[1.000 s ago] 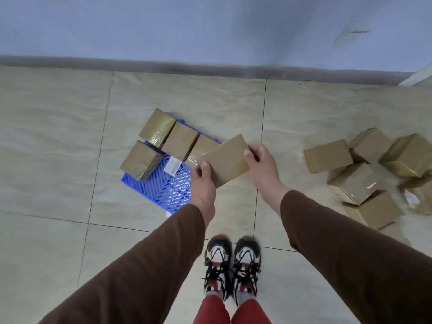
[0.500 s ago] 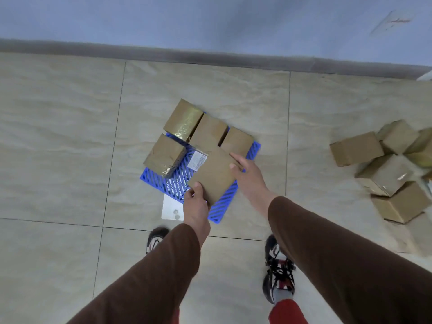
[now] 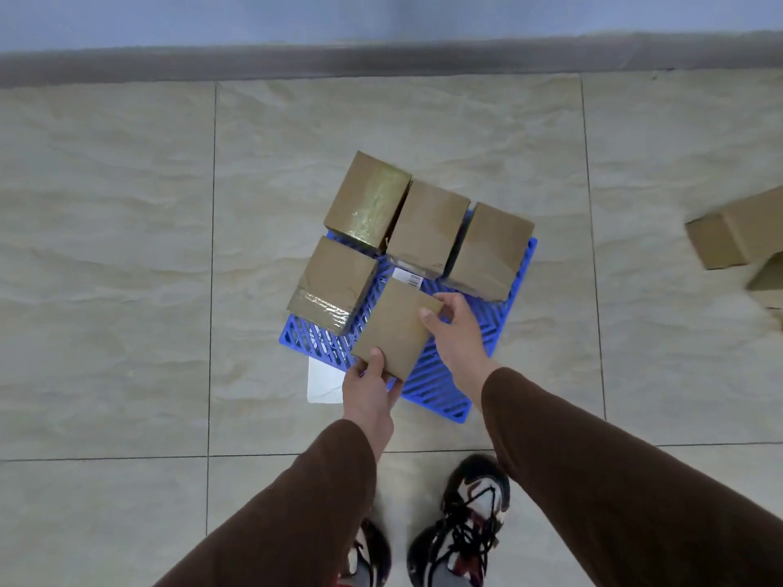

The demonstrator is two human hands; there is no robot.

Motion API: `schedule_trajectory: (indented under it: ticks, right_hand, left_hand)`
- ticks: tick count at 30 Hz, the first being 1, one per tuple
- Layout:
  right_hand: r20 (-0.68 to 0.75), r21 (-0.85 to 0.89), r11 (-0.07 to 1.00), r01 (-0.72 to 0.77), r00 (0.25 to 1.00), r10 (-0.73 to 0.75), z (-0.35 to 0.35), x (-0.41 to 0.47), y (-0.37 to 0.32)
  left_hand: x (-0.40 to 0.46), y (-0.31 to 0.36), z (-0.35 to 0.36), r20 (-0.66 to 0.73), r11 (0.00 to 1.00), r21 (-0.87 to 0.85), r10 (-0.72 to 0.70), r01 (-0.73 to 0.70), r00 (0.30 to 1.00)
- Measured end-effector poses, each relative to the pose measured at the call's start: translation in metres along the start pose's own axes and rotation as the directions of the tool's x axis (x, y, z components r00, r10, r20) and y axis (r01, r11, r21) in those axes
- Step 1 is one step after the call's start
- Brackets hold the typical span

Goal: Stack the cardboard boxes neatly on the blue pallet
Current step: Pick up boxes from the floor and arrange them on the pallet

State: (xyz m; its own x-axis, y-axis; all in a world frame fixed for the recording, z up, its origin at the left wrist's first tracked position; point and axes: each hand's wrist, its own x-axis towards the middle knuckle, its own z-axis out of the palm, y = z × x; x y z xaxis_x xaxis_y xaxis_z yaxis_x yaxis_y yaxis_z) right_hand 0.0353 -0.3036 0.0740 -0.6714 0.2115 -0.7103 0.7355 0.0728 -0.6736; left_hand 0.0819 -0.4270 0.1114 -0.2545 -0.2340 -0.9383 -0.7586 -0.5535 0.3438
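Beige floor tiles (image 3: 127, 247) ran up to a grey skirting, and on them the blue pallet (image 3: 440, 383) carried four cardboard boxes (image 3: 428, 226) along its far and left sides. You held a fifth box (image 3: 394, 328) over the pallet's open grid, your left hand (image 3: 368, 391) gripping its near corner, thumb on top. Your right hand (image 3: 457, 336) pinched its right edge, while more boxes (image 3: 737, 239) lay well apart to the right.

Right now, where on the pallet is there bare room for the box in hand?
Bare grid of the blue pallet shows in the near-right part, bordered by the front-left box, the back row's middle box and right box. The held box, gripped by left hand and right hand, hangs over it. The back row is crowded.
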Motion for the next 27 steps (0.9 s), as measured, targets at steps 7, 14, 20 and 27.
schedule_trajectory:
  ticks: [7,14,20,27]
  right_hand:
    - [-0.014,0.072,0.997,-0.027,1.0,0.028,0.017,0.042,0.023]
    - [-0.009,0.093,0.991,-0.091,0.996,0.092,0.029,0.052,0.03]
    - [0.001,0.085,0.992,-0.09,0.996,0.09,0.036,0.056,0.036]
    - [0.006,0.103,0.984,-0.142,0.99,0.142,0.023,0.034,0.036]
  left_hand:
    - [0.049,-0.002,0.016,-0.012,0.998,-0.053,-0.031,0.031,0.999]
    - [0.066,-0.004,0.015,-0.009,0.999,-0.031,-0.019,0.019,1.0]
    - [0.077,-0.003,0.013,0.01,1.0,-0.015,0.005,-0.004,1.0]
    - [0.07,-0.004,0.005,0.021,0.997,0.076,-0.021,0.019,1.0]
